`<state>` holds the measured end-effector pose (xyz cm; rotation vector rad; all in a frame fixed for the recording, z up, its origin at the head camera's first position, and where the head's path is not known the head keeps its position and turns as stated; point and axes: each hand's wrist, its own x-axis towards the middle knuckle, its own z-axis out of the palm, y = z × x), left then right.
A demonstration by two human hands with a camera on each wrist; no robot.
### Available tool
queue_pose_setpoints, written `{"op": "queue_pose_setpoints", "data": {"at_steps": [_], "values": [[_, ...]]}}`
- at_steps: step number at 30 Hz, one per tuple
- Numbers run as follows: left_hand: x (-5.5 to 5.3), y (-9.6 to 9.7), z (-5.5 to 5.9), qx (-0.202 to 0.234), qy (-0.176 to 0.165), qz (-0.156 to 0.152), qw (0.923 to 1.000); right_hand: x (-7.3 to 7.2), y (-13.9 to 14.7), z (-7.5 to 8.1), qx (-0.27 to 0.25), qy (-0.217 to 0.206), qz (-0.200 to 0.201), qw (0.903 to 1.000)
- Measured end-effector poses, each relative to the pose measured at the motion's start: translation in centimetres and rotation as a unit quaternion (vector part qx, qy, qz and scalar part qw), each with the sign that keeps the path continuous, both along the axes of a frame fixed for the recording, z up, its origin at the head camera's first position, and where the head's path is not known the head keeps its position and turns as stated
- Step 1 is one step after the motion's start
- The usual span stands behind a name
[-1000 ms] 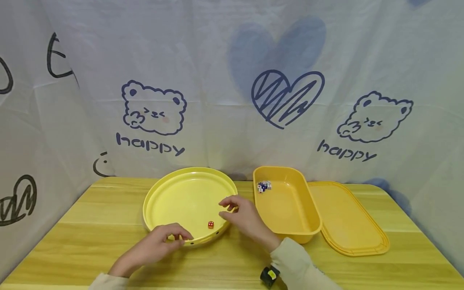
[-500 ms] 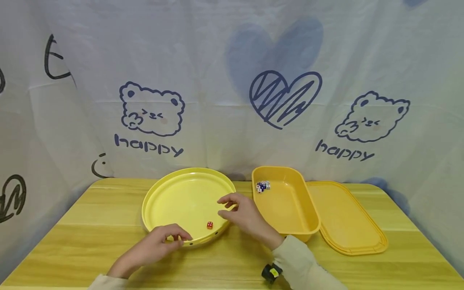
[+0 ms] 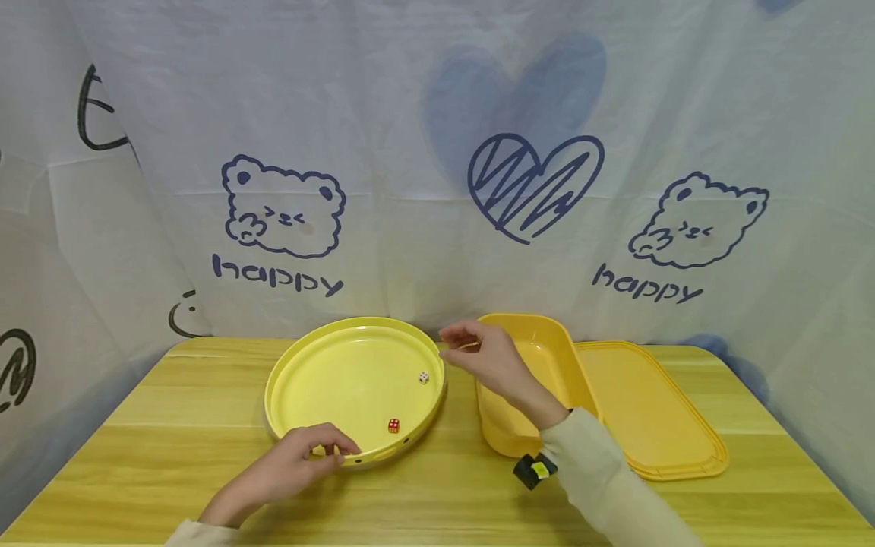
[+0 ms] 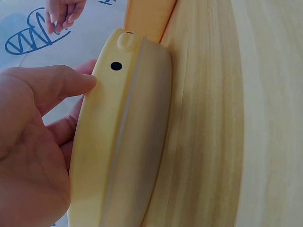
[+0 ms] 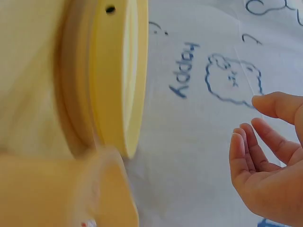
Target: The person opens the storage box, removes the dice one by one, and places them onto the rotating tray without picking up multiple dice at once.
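Head view: a person's left hand (image 3: 301, 460) pinches the near rim of a round yellow tray (image 3: 342, 387); the left wrist view shows the thumb against the tray's outer wall, beside a black dot, with fingers on the other side of the rim. In the tray lie two dice, well apart: a red die (image 3: 393, 426) with white spots near the front rim, and a white die (image 3: 424, 377) near the right rim.

The right hand (image 3: 495, 365) is raised, holding nothing, in front of the left part of an orange-yellow box (image 3: 502, 429) and near the tray's right rim. Its fingers bend loosely, with the thumb apart from them. Beside the box, on its right, lies a flat lid (image 3: 656, 410). Everything stands on a wooden table (image 3: 102, 471), before a pale cloth (image 3: 410, 99) printed with bears, hearts and "happy".
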<state>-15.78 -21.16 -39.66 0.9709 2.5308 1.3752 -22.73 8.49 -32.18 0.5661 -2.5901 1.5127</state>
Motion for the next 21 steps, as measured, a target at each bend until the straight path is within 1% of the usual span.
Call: {"op": "queue_pose_setpoints", "data": {"at_steps": [5,9,13,18,21], "values": [[0.0,0.1,0.1,0.000,0.005,-0.001,1.0000,-1.4,1.7,0.8,0.006,-0.008,-0.008,0.9999],[0.0,0.1,0.2,-0.004,-0.001,0.003,1.0000,-2.5,2.7,1.2,0.012,-0.012,-0.020,0.9996],[0.0,0.1,0.3,-0.005,-0.008,0.004,0.9999,-3.5,3.5,1.2,0.015,-0.015,-0.029,0.9993],[0.0,0.0,0.3,-0.004,-0.009,0.005,0.9999,-4.4,4.2,0.9,0.001,-0.024,-0.031,0.9992],[0.0,0.0,0.2,-0.004,-0.011,0.006,0.9999,-5.1,4.6,0.6,-0.008,-0.030,-0.039,0.9988]]}}
